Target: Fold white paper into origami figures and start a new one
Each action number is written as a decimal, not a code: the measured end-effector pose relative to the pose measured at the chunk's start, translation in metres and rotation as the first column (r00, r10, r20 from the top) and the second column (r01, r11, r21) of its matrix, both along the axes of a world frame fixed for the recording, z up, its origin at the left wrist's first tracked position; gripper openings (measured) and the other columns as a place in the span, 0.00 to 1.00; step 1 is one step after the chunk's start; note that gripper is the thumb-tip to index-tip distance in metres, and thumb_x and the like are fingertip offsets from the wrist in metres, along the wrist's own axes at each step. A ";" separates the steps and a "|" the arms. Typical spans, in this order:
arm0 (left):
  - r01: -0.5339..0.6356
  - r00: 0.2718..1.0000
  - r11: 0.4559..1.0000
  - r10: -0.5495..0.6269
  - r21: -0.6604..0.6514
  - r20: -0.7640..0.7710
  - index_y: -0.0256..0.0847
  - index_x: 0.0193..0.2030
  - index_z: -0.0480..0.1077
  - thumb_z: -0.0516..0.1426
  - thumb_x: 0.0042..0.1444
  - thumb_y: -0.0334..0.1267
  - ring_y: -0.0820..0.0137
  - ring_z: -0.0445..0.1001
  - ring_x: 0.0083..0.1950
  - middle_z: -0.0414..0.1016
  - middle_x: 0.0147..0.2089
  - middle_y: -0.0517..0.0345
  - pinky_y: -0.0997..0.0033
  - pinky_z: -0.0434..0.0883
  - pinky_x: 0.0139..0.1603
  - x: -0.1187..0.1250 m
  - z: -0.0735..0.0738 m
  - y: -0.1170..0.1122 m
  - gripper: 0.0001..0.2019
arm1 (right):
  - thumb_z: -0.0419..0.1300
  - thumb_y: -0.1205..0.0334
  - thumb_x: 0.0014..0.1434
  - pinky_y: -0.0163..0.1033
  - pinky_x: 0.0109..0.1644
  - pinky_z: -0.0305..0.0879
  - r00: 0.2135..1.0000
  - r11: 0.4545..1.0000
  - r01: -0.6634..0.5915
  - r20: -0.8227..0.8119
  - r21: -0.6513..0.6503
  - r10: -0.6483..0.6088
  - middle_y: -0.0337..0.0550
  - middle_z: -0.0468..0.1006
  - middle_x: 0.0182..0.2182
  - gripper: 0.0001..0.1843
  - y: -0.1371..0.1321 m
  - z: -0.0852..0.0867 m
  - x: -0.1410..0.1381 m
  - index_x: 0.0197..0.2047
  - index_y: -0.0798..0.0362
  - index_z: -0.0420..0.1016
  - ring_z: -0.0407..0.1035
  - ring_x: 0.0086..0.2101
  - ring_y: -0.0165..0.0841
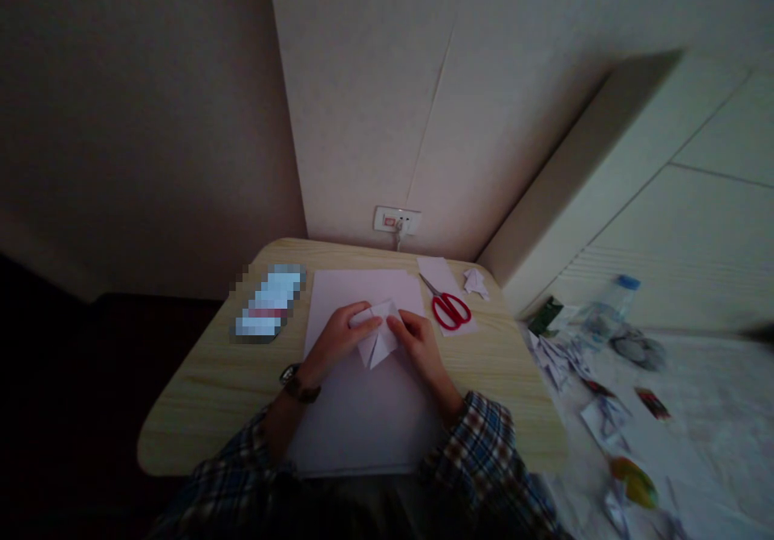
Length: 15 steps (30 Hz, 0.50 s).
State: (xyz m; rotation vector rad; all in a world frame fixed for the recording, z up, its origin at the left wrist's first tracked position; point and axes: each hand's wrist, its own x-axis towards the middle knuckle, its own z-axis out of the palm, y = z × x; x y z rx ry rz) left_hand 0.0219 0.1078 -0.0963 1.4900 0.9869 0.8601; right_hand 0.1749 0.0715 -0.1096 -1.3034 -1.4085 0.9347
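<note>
A small folded white paper piece (378,333) lies on a large white sheet (363,395) in the middle of a light wooden table (199,387). My left hand (339,337) grips its left side with curled fingers. From the right, my right hand (417,340) pinches the paper's other edge. Both wrists come out of plaid sleeves, and a dark watch (295,380) sits on the left one.
Red-handled scissors (448,308) lie on a paper strip right of the sheet, with a small folded paper figure (476,282) behind them. A blurred flat object (269,302) lies at the left. A wall socket (396,221) is behind. Paper scraps, a plastic bottle (605,308) and clutter cover the surface to the right.
</note>
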 end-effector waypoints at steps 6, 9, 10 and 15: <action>-0.030 0.999 0.999 0.031 0.019 -0.030 0.36 0.30 0.71 0.58 0.49 0.47 0.71 0.66 0.28 0.68 0.26 0.61 0.74 0.63 0.27 -0.001 -0.005 0.002 0.14 | 0.53 0.44 0.55 0.34 0.26 0.50 1.000 0.999 -0.006 -0.010 -0.035 0.006 0.35 0.61 0.19 0.22 0.003 0.000 -0.002 0.21 0.53 0.65 0.55 0.23 0.28; -0.025 0.998 0.999 0.027 0.033 -0.048 0.36 0.30 0.71 0.58 0.50 0.47 0.70 0.66 0.29 0.68 0.26 0.61 0.74 0.63 0.27 -0.001 -0.005 0.002 0.14 | 0.53 0.45 0.55 0.34 0.27 0.52 1.000 0.999 -0.009 -0.024 -0.044 0.008 0.36 0.64 0.21 0.20 0.003 0.000 -0.003 0.23 0.53 0.67 0.57 0.24 0.29; -0.026 0.998 0.999 0.029 0.045 -0.055 0.36 0.30 0.71 0.58 0.50 0.47 0.70 0.67 0.29 0.68 0.26 0.61 0.74 0.63 0.28 -0.001 -0.006 0.002 0.13 | 0.53 0.46 0.55 0.34 0.28 0.52 1.000 0.999 -0.006 -0.018 -0.041 0.005 0.36 0.64 0.21 0.19 0.003 0.000 -0.002 0.23 0.53 0.67 0.57 0.25 0.29; -0.039 0.999 0.993 0.040 0.114 -0.004 0.38 0.36 0.71 0.58 0.50 0.45 0.66 0.72 0.38 0.73 0.36 0.58 0.72 0.68 0.37 -0.001 -0.005 0.003 0.12 | 0.53 0.49 0.55 0.34 0.27 0.50 0.999 0.999 0.034 0.018 0.002 -0.034 0.35 0.61 0.20 0.18 0.003 -0.002 -0.001 0.22 0.53 0.64 0.55 0.24 0.29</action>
